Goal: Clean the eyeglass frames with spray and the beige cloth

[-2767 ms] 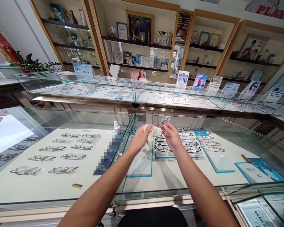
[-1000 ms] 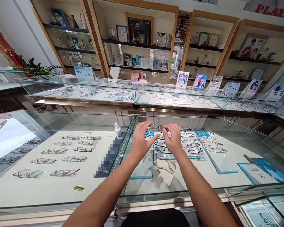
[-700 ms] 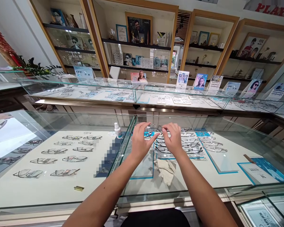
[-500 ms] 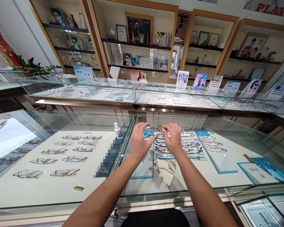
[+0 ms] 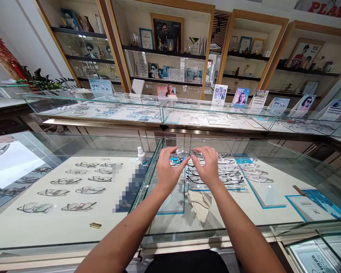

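Note:
Between my two hands, above the glass counter, a thin-framed pair of glasses (image 5: 183, 151) is held up. My left hand (image 5: 167, 169) pinches its left side between thumb and fingers. At its right side, my right hand (image 5: 207, 165) has thumb and fingers curled round the frame, and the two thumb tips nearly meet. Below my hands, a beige cloth (image 5: 199, 204) lies crumpled on the white display surface. Rows of dark-framed glasses (image 5: 230, 179) lie behind and right of my right hand. The exact contact of the fingertips is too small to tell.
A white spray bottle (image 5: 141, 156) stands left of my left hand. Several glasses (image 5: 89, 190) lie in the left case, near a small gold piece (image 5: 95, 225). A glass edge (image 5: 147, 189) divides the counter. Another glass showcase (image 5: 216, 119) stands beyond.
The fingers of my right hand have spread along the frame, and its thumb has moved left to near my left thumb. The lens between my hands shows more clearly.

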`<state>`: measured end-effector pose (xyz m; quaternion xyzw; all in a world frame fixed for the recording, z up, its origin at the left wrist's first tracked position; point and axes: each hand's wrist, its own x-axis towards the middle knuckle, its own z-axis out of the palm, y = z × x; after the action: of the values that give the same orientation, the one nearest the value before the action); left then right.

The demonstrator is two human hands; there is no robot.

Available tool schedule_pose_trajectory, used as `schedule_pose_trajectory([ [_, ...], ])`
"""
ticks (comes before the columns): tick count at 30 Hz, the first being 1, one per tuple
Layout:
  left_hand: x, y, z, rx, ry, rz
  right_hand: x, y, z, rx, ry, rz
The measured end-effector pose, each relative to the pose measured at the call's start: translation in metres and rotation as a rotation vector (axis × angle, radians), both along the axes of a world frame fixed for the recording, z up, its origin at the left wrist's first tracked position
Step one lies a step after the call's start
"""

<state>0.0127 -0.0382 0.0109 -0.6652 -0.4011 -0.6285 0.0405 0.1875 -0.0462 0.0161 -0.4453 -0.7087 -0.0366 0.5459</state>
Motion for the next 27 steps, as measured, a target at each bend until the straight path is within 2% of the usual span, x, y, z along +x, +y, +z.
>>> schedule_pose_trajectory([
  [4, -0.0019, 0.0011, 0.0001, -0.028, -0.032, -0.002, 0.0000, 0.0008, 0.0004, -0.003, 0.026, -0.019],
  [13, -0.0040, 0.0022, 0.0036, 0.031, -0.054, 0.038, 0.0009, 0.0035, -0.0037, -0.018, 0.063, -0.080],
  [20, -0.0046, 0.0037, 0.0021, 0.045, -0.070, -0.007, 0.0005, 0.0058, -0.0055, -0.036, 0.127, -0.116],
  [27, -0.0038, 0.0018, 0.0054, 0.049, -0.043, 0.056, -0.0015, 0.0050, -0.0051, -0.036, 0.215, -0.104],
])
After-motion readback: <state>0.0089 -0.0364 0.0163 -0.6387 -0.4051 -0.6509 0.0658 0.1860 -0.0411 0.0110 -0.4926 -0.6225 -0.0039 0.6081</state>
